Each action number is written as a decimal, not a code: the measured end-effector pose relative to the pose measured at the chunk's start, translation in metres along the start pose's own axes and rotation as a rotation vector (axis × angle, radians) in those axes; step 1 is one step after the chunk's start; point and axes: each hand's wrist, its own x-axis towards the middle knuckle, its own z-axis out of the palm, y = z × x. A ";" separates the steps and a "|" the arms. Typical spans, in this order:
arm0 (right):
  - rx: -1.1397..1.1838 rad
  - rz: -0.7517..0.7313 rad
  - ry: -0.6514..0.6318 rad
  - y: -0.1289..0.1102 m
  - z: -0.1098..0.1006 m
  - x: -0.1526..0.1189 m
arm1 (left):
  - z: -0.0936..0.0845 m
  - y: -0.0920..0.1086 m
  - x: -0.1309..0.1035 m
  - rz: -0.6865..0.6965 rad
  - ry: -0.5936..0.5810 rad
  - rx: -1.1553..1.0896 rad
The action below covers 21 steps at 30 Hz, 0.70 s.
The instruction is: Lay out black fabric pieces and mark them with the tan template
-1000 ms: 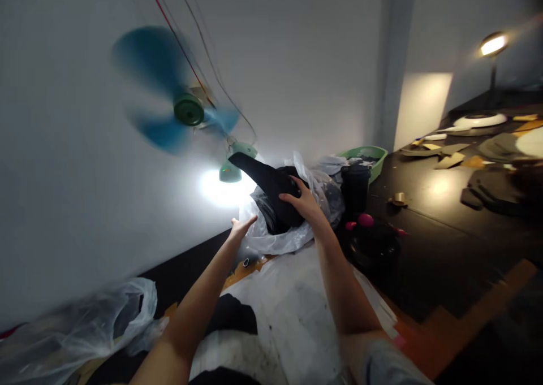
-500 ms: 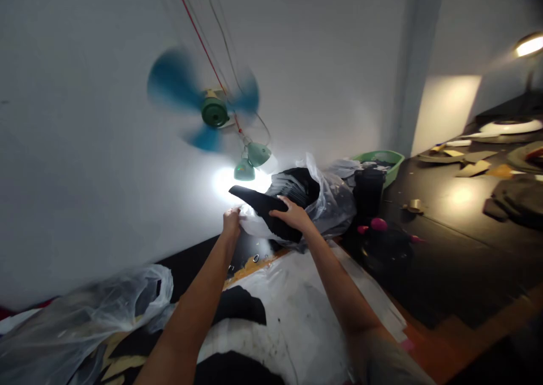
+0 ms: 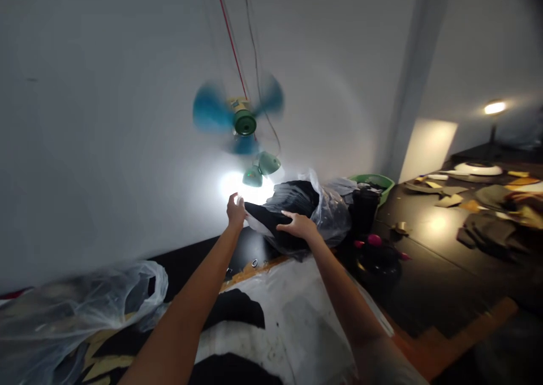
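Beneath the hanging lamps, a clear plastic bag (image 3: 333,222) lies on its side with a stack of black cut pieces (image 3: 297,195) in its mouth. My left hand (image 3: 236,211) is closed at the bag's left edge, pinching the plastic. A dark piece (image 3: 263,216) stretches along the mouth between my hands. My right hand (image 3: 299,225) rests on the dark material with fingers stretched and thumb apart. Its underside is hidden. Nearer to me, another black cut piece (image 3: 238,308) lies on a white, stained sheet (image 3: 297,300).
A fan (image 3: 245,122) with spinning blue blades and green lamps (image 3: 253,176) hang above the bag. At left is another plastic bag (image 3: 85,306). To the right stand a green basin (image 3: 388,184), a black container (image 3: 363,207), and scraps (image 3: 449,200) on the dark table.
The black piece that my right hand held raised has gone down into the bag's mouth. My right hand's fingers have loosened. My left hand stays at the bag's edge; the view has shifted.
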 end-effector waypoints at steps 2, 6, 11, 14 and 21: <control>-0.049 0.018 0.028 -0.013 -0.004 0.005 | -0.006 0.008 -0.003 0.010 -0.042 0.055; -0.144 0.034 0.072 -0.044 -0.009 0.022 | -0.019 0.020 -0.012 -0.011 -0.186 0.136; -0.239 0.057 0.092 -0.068 0.005 0.030 | -0.025 0.037 -0.027 -0.101 -0.422 0.084; -0.285 0.054 0.139 -0.069 0.021 0.027 | -0.027 0.056 -0.034 -0.052 -0.466 -0.046; -0.359 -0.043 0.144 -0.055 0.030 0.042 | -0.033 0.078 -0.035 0.034 -0.393 -0.344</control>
